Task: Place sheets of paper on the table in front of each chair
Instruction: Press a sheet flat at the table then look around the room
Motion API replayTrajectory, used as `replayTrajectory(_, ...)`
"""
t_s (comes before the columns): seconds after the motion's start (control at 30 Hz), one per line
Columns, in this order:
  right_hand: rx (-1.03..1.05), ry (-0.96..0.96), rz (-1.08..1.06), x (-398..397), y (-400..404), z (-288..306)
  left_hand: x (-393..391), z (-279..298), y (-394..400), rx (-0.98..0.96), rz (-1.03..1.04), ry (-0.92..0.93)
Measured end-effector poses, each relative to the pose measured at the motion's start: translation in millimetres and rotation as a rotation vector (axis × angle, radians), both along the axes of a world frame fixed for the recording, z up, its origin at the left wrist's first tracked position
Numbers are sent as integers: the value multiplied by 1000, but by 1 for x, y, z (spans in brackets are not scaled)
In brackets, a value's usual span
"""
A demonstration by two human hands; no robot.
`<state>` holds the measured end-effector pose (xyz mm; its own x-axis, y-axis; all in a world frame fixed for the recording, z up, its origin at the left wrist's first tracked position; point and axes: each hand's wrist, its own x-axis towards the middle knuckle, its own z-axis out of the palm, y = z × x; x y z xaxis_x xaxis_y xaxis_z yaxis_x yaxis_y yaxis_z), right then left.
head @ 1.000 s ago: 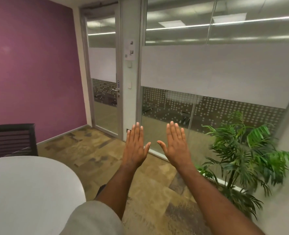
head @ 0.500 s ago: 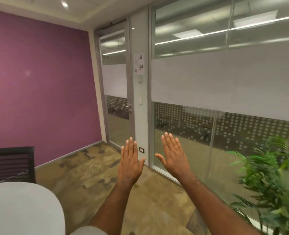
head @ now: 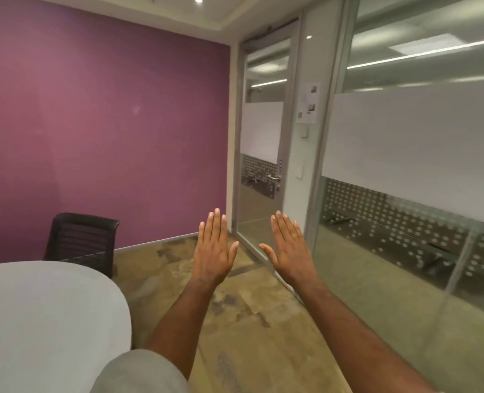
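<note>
My left hand [head: 214, 249] and my right hand [head: 290, 251] are stretched out in front of me, backs up, fingers flat and slightly apart, holding nothing. They hover over the floor to the right of the white rounded table [head: 45, 321], which fills the lower left. A black chair [head: 82, 241] stands at the table's far end against the purple wall. No sheets of paper show anywhere in view.
A glass door [head: 263, 154] with a metal handle stands straight ahead. Frosted glass partition [head: 405, 177] runs along the right. Brown patterned carpet [head: 249, 313] covers the floor between table and glass. A grey sleeve [head: 138, 373] shows at the bottom.
My view has swung left and upward: the potted plant has left the frame, the chair and table have shifted right and show more. Both hands stay raised and empty.
</note>
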<state>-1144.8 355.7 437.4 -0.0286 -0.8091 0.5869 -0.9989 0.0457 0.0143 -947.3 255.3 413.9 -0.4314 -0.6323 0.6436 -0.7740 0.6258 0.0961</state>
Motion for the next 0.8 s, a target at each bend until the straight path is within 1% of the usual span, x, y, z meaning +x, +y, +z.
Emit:
replayTrajectory(0.23,-12,21,28,1,-163,1,5,-4,-155,10,91,-4)
replayTrajectory(0.37,-12,3,37,3,-262,6,9,1,-248,20,129,-49)
replayTrajectory(0.5,7,-57,48,15,-350,-4,21,-6,-323,44,183,-79)
replayTrajectory(0.6,-3,-62,88,25,-412,-12,31,-11,-375,35,205,-95)
replayTrajectory(0.7,-7,-78,108,31,-477,-19,41,-12,-431,43,255,-80)
replayTrajectory(0.8,1,-58,119,32,-544,-31,50,-18,-489,34,322,-106)
